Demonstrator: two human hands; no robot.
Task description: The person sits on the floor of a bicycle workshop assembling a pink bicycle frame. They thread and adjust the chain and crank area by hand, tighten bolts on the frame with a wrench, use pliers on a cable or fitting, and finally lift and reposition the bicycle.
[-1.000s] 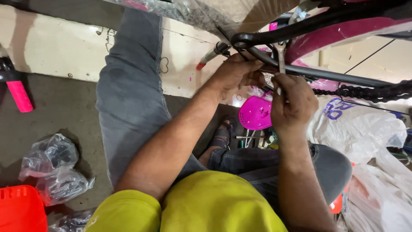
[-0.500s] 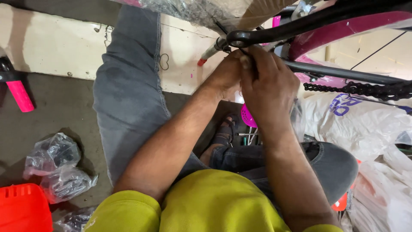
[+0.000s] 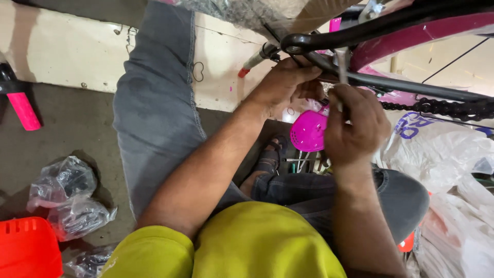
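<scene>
The right hand (image 3: 355, 126) grips a thin metal tool (image 3: 340, 64), fingers curled tight around it. The tool pokes up to the black bike frame (image 3: 360, 31). The left hand (image 3: 285, 85) presses on the frame, fingers bent. A pink basket (image 3: 307, 131) sits below.

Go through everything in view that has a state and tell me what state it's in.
Left hand: fingers pressed on the black bike frame.
Right hand: closed around a thin metal tool, upright.
Chain: hanging along the frame.
Plastic bags: crumpled on the floor.
Pink basket: tilted, under the hands.
</scene>
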